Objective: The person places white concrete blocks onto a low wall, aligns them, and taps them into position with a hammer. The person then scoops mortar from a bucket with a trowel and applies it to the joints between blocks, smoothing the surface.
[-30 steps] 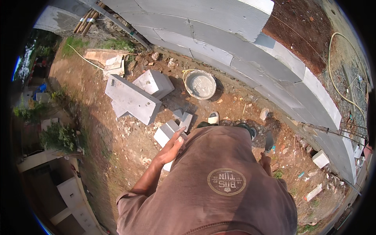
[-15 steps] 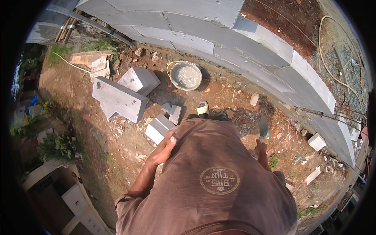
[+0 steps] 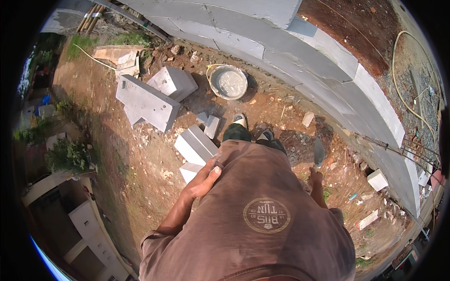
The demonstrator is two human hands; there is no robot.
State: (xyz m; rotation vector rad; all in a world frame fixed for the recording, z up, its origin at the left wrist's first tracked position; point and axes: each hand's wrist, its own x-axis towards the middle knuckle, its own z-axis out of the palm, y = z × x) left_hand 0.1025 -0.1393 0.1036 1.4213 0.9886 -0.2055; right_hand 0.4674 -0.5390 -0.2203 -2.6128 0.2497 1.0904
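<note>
My right hand (image 3: pixel 317 176) is closed round the handle of a trowel (image 3: pixel 319 152), whose grey pointed blade angles forward over the dirt. My left hand (image 3: pixel 204 182) lies against the side of my brown shirt (image 3: pixel 253 187), fingers loosely stretched and holding nothing that I can see. Just ahead of that hand are pale grey blocks (image 3: pixel 193 146) on the ground. Farther forward stands a bucket (image 3: pixel 228 83) of grey wet mix, its yellowish handle folded to the left. Both hands are well apart from the bucket.
A curved grey block wall (image 3: pixel 281 65) runs along the front and right. Larger blocks (image 3: pixel 149 102) are piled at front left. Rubble and a small white block (image 3: pixel 377 180) lie at right. A hose (image 3: pixel 394 79) curls beyond the wall. My sandalled feet (image 3: pixel 240 119) stand on bare soil.
The view has shifted a little, and both my feet now show where mainly one did. The trowel stays in my right hand; my left hand remains against the shirt.
</note>
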